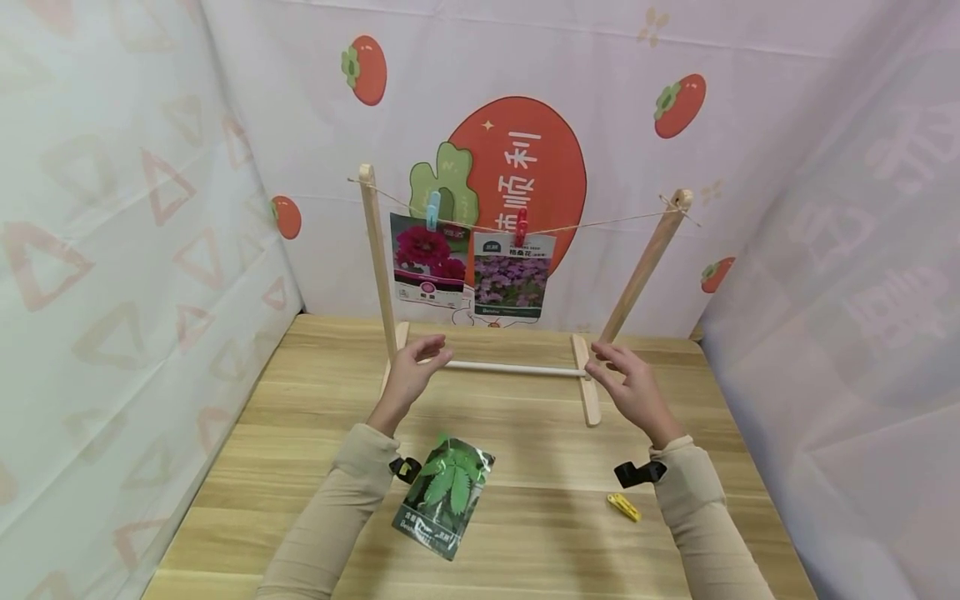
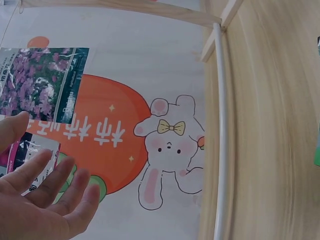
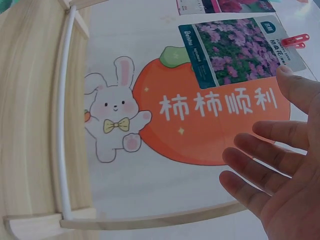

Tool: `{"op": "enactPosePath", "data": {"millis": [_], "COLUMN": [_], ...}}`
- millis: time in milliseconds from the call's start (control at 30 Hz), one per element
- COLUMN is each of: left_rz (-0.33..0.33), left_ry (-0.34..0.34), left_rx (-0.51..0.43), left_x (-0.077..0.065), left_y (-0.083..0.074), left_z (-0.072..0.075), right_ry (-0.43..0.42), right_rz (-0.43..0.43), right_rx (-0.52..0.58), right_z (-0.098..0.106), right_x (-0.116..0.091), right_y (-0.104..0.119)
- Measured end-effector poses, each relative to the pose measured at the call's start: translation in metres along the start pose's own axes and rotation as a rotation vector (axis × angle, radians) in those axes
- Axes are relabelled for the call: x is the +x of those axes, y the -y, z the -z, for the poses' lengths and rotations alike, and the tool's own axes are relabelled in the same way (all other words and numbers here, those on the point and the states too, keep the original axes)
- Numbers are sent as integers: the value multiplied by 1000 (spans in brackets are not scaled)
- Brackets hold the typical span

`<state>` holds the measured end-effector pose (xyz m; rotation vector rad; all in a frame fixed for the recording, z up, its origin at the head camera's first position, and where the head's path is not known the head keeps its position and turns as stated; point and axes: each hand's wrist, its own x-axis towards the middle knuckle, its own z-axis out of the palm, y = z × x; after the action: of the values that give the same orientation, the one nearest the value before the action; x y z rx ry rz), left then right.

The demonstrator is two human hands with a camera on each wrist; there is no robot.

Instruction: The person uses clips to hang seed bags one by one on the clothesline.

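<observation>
Both hands hang in the air before a wooden rack, holding nothing. My left hand point(image 1: 411, 371) is near the rack's left post point(image 1: 380, 267), fingers loosely spread in the left wrist view. The right hand point(image 1: 630, 383) is beside the right post point(image 1: 645, 267), its fingers apart in the right wrist view. From the twine point(image 1: 592, 223) between the posts hang two seed packets: a dark pink flower packet point(image 1: 429, 262) under a blue clothespin point(image 1: 433, 211), and a purple flower packet point(image 1: 512, 279) under a red clothespin point(image 1: 521, 227). A green leaf seed packet point(image 1: 446, 496) lies on the table.
A yellow clothespin point(image 1: 624, 507) lies on the wooden table point(image 1: 540, 467) near the right forearm. A white rod point(image 1: 517, 367) joins the rack's two feet low down. Printed cloth point(image 1: 615, 50) encloses the back and both sides.
</observation>
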<state>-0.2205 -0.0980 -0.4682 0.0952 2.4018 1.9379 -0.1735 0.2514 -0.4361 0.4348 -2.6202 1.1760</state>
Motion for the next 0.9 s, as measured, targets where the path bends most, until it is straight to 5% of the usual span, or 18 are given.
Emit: {"op": "enactPosePath", "data": {"millis": [900], "left_rz": [88], "left_ry": [-8], "left_rx": [21], "left_x": [-19], "left_y": [34], "left_z": [0], "right_ry": [12], "right_rz": [-112], "right_rx": [27], "right_z": [-20], "right_x": [-40], "right_y": [-31]}}
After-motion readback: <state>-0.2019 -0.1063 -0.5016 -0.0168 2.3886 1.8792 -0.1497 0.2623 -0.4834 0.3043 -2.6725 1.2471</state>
